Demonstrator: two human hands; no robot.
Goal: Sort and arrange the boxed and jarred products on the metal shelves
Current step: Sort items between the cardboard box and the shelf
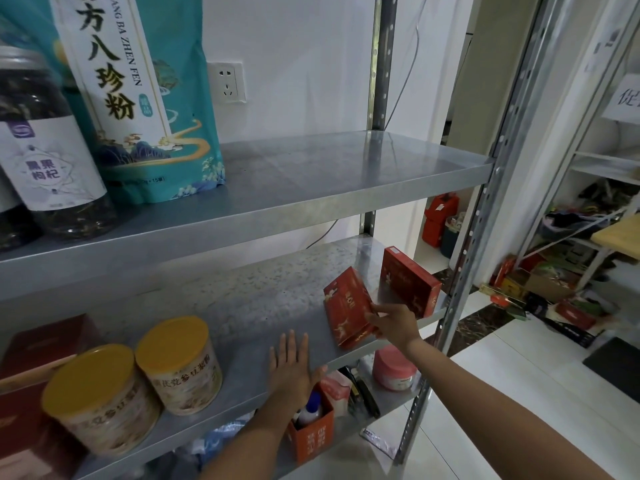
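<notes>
Where the middle shelf [249, 296] lies nearest, a yellow-lidded tin [104, 396] and a second tin [178, 365] are seen upright, side by side. They are judged rigid and fairly light, and are best taken round the body, not by the lid. Just beyond, the left hand [292, 367] is laid flat on the bare metal, fingers straight, nothing held. Farther right, the tilted red box [346, 306] is gripped at its lower right edge by the right hand [394, 323]. The box is judged light and stiff, easily dented at its corners and apt to slide on the metal, so a hold across both broad faces is advised. A second box [408, 282] is set just behind. On the upper shelf [329, 168] a jar [52, 161], likely fragile, and a soft pouch [138, 98] are seen.
</notes>
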